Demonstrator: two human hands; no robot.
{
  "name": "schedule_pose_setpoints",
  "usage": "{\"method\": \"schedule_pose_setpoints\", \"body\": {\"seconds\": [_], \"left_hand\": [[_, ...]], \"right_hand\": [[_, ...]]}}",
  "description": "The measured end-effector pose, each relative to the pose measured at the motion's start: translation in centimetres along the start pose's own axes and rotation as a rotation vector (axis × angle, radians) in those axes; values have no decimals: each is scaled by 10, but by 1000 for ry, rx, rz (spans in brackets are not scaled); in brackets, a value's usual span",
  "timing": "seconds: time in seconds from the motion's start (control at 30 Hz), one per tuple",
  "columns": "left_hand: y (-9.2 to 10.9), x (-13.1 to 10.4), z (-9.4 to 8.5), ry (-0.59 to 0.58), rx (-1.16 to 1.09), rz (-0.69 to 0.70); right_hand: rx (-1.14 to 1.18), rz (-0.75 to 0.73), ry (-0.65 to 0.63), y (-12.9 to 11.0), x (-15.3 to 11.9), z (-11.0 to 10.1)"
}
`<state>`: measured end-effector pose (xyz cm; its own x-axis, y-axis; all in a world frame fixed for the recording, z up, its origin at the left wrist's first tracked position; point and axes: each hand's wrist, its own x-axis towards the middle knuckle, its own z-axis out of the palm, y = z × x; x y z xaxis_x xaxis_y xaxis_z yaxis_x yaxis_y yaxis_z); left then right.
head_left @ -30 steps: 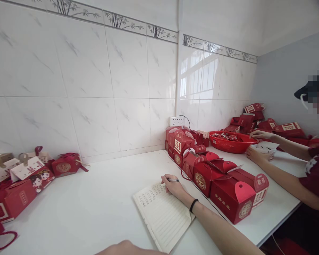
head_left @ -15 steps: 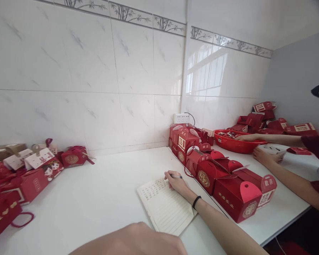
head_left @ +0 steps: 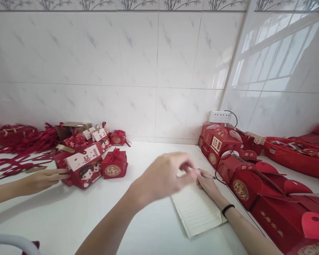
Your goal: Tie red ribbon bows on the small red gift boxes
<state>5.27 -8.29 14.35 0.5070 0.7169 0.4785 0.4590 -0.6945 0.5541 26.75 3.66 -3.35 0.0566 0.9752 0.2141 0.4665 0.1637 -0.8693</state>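
In my right hand [head_left: 207, 186] is a pen [head_left: 209, 176], held above the upper part of a lined notebook [head_left: 199, 210] on the white table. A black band circles that wrist. My left hand [head_left: 161, 177] is raised over the notebook's left side, slightly blurred, its fingers curved apart from the thumb and nothing visible between them. Its fingertips appear close to those of my right hand; whether they touch I cannot tell. The handwriting on the page is hidden behind my left hand.
Red gift boxes [head_left: 243, 189] line the right side, beside a red basin [head_left: 295, 161]. At left, another person's hand [head_left: 42, 180] touches a red gift box with cartoon faces [head_left: 83, 168]. A small red box [head_left: 114, 164] and red ribbons [head_left: 39, 141] lie near it.
The view has turned left, bringing another person's hand and ribbons into sight. My left hand has risen from the bottom edge to over the notebook. My right hand still holds the pen.
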Motion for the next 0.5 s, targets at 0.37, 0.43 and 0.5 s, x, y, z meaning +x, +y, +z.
{"method": "schedule_pose_setpoints", "body": {"seconds": [0.37,0.43,0.5], "left_hand": [[-176,-47,-9,702,975,-759],[-178,-50,-5,701,986,-784],[-177,-51,-4,705,992,-837]], "right_hand": [[169,27,-20,4,0,3],[155,10,-14,3,-1,2],[130,-12,-5,2,-2,1]]}}
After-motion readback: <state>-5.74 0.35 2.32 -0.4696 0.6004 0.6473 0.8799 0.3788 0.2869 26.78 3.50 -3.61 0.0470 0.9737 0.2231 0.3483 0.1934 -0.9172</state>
